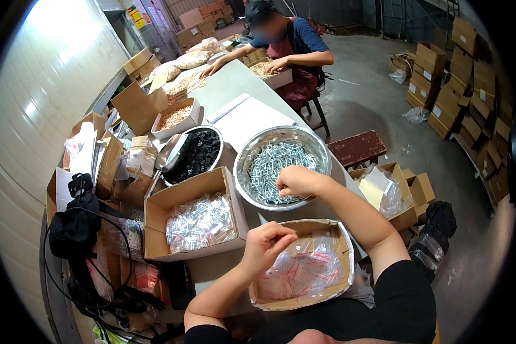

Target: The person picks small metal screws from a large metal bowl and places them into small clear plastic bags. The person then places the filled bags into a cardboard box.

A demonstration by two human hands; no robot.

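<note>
My right hand [300,182] reaches over a round steel bowl [242,189] heaped with silver screws [272,163]. Its fingers curl downward and close among the screws at the near side; the fingertips are partly hidden. To the left and nearer to me, my left hand [268,245] is raised over the left edge of a low cardboard tray [350,269]. Those fingers are bent and pressed together, and whatever they may hold cannot be made out. Small clear plastic bags [301,266] with red lines lie in the tray, with small pale pieces among them.
An open carton [155,229] of filled clear bags stands left of my left hand. Behind it are a bowl of black parts [198,152] and a box of wooden-coloured pieces [175,118]. A co-worker [292,54] sits at the table's far end. Cartons [436,109] are stacked right.
</note>
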